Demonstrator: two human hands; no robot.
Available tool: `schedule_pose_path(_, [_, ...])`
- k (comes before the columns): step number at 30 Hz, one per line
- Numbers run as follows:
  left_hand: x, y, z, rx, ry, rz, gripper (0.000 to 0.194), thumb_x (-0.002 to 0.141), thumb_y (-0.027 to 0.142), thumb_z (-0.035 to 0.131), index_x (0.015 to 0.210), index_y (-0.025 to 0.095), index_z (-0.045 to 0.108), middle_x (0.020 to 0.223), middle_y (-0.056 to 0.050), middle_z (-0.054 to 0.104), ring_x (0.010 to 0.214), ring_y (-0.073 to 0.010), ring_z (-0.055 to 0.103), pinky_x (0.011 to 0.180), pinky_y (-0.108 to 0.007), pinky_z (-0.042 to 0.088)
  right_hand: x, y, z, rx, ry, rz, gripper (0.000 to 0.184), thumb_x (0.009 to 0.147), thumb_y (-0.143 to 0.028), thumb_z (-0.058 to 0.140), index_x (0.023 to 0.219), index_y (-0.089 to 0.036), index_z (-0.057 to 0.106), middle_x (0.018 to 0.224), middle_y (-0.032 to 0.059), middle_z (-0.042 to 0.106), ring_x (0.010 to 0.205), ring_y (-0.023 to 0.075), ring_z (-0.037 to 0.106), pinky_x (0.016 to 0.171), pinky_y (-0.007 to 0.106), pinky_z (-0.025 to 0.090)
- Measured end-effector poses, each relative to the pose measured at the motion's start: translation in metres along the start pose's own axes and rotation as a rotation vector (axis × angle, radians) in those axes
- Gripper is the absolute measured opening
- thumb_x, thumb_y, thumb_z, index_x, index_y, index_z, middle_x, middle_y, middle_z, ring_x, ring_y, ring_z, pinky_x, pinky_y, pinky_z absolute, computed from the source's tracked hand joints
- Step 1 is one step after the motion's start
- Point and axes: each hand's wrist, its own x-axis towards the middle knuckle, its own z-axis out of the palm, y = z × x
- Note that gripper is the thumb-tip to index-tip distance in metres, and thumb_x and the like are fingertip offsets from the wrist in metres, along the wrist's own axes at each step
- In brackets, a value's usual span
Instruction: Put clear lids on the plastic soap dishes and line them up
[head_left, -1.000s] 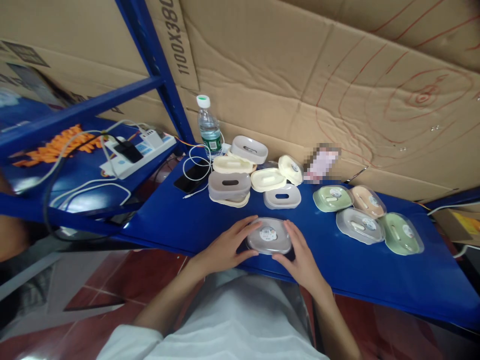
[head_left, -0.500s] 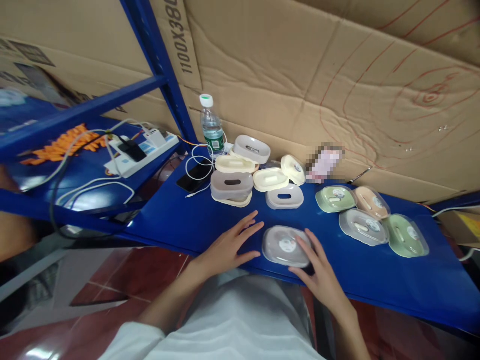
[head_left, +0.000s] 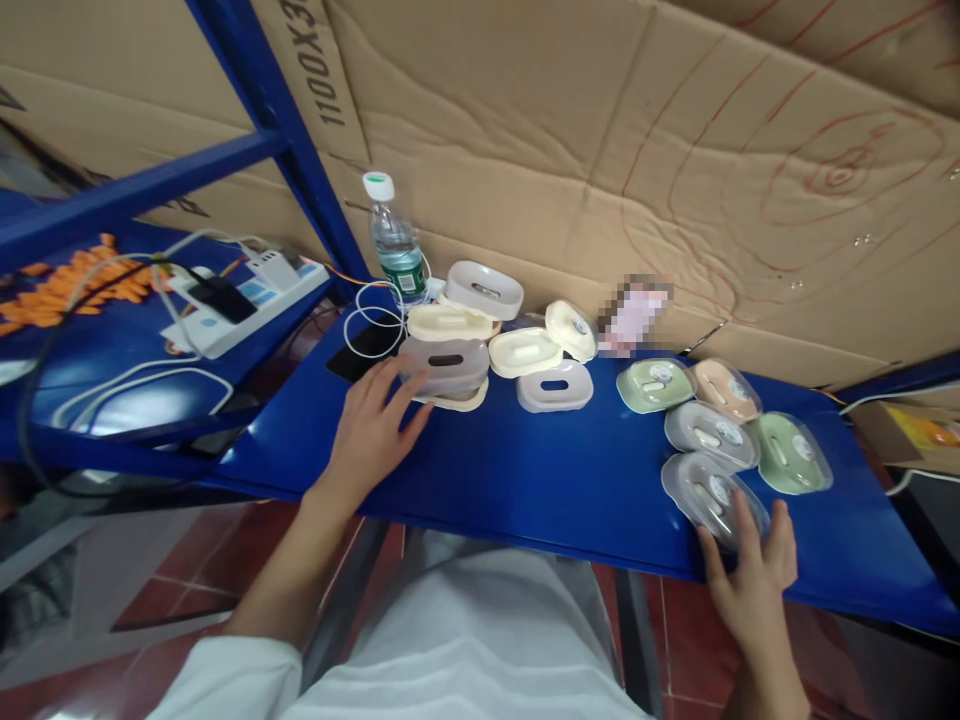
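Observation:
My right hand is on the near edge of a grey soap box with a clear lid and a round sticker, thumb in front and fingers over the top. This box rests on the blue table beside another lidded grey soap box. My left hand has its fingers spread over the near left edge of a grey slotted tray; whether the fingertips touch it I cannot tell. Under that tray lies a cream piece. Close by are cream lids and another pale grey slotted tray.
Two lidded green soap boxes and a peach one sit at the right. A water bottle, white cable and dark phone are at the back left. A blue post and power strip stand further left.
The lidded grey soap box has moved right with my right hand, from the table's middle to beside the other boxes. My left hand has moved left and back to the grey slotted tray.

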Motion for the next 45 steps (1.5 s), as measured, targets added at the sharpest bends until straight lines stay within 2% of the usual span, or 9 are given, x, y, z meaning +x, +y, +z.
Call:
schedule_pose_path(6, [0.002, -0.005, 0.000, -0.002, -0.002, -0.009, 0.013, 0.105, 0.032, 0.065, 0.114, 0.023, 0.069, 0.145, -0.015, 0.069, 0.135, -0.0350, 0.067, 0.110, -0.052, 0.056, 0.024, -0.028, -0.015, -0.091, 0.061, 0.034, 0.065, 0.106, -0.053, 0.058, 0.166, -0.030, 0.048, 0.178, 0.0194, 0.031, 0.158, 0.0549, 0.037, 0.117, 0.083, 0.035])
schedule_pose_path(10, [-0.007, 0.017, -0.010, -0.131, 0.043, 0.062, 0.013, 0.106, 0.023, 0.065, 0.119, 0.023, 0.065, 0.132, -0.011, 0.077, 0.124, -0.0285, 0.074, 0.114, -0.050, 0.056, 0.062, -0.075, -0.017, 0.072, -0.032, -0.204, 0.061, 0.108, -0.046, 0.056, 0.166, -0.030, 0.046, 0.174, 0.0150, 0.040, 0.157, 0.0436, 0.043, 0.122, 0.068, 0.042])
schedule_pose_path(14, [-0.024, 0.051, -0.019, -0.291, -0.097, 0.181, 0.015, 0.107, 0.021, 0.063, 0.120, 0.025, 0.067, 0.133, -0.006, 0.079, 0.129, -0.0238, 0.073, 0.124, -0.049, 0.050, 0.108, -0.137, 0.008, 0.185, -0.322, -0.539, 0.054, 0.111, -0.034, 0.050, 0.166, -0.034, 0.047, 0.175, 0.0076, 0.042, 0.161, 0.0338, 0.041, 0.130, 0.061, 0.035])
schedule_pose_path(18, [-0.043, 0.075, -0.012, -0.372, -0.332, 0.302, 0.021, 0.110, 0.025, 0.057, 0.126, 0.027, 0.071, 0.131, -0.002, 0.080, 0.128, -0.0210, 0.073, 0.122, -0.047, 0.053, 0.139, -0.176, 0.048, 0.156, -0.365, -0.625, 0.054, 0.110, -0.022, 0.047, 0.164, -0.022, 0.049, 0.173, 0.0140, 0.045, 0.160, 0.0336, 0.043, 0.131, 0.062, 0.033])
schedule_pose_path(24, [-0.045, 0.083, 0.009, -0.410, -0.391, 0.322, 0.016, 0.111, 0.025, 0.058, 0.118, 0.025, 0.072, 0.133, -0.004, 0.078, 0.135, -0.0220, 0.068, 0.118, -0.047, 0.054, 0.145, -0.177, 0.069, 0.226, -0.298, -0.555, 0.035, 0.111, -0.028, 0.054, 0.141, -0.024, 0.069, 0.131, 0.0117, 0.078, 0.127, 0.0307, 0.067, 0.124, 0.061, 0.036])
schedule_pose_path(31, [-0.039, 0.075, 0.012, -0.381, -0.316, 0.185, 0.031, 0.109, 0.025, 0.062, 0.140, 0.024, 0.063, 0.153, -0.016, 0.062, 0.145, -0.0298, 0.061, 0.118, -0.050, 0.056, 0.135, -0.181, 0.049, 0.528, -0.221, -0.431, 0.033, 0.113, -0.043, 0.053, 0.125, -0.025, 0.078, 0.116, 0.0086, 0.081, 0.111, 0.0265, 0.072, 0.107, 0.047, 0.048])
schedule_pose_path(35, [-0.041, 0.073, 0.010, -0.389, -0.302, 0.140, 0.055, 0.107, 0.026, 0.065, 0.159, 0.029, 0.047, 0.175, -0.019, 0.035, 0.159, -0.0350, 0.046, 0.122, -0.051, 0.054, 0.126, -0.194, 0.045, 0.584, -0.301, -0.609, 0.030, 0.113, -0.040, 0.054, 0.125, -0.026, 0.078, 0.117, 0.0070, 0.081, 0.111, 0.0232, 0.073, 0.111, 0.046, 0.046])
schedule_pose_path(38, [-0.039, 0.073, 0.009, -0.361, -0.291, 0.182, 0.060, 0.106, 0.022, 0.065, 0.162, 0.030, 0.045, 0.178, -0.018, 0.030, 0.164, -0.0370, 0.039, 0.126, -0.055, 0.050, 0.118, -0.201, 0.043, 0.582, -0.329, -0.788, 0.028, 0.114, -0.037, 0.055, 0.125, -0.025, 0.078, 0.118, 0.0062, 0.082, 0.114, 0.0215, 0.072, 0.112, 0.044, 0.046])
schedule_pose_path(45, [-0.039, 0.069, 0.015, -0.331, -0.261, 0.232, 0.044, 0.105, 0.019, 0.066, 0.148, 0.025, 0.062, 0.159, -0.011, 0.062, 0.160, -0.0328, 0.045, 0.128, -0.054, 0.049, 0.113, -0.205, 0.047, 0.474, -0.321, -0.979, 0.038, 0.111, -0.030, 0.061, 0.147, -0.022, 0.065, 0.141, 0.0088, 0.075, 0.134, 0.0225, 0.068, 0.121, 0.044, 0.047])
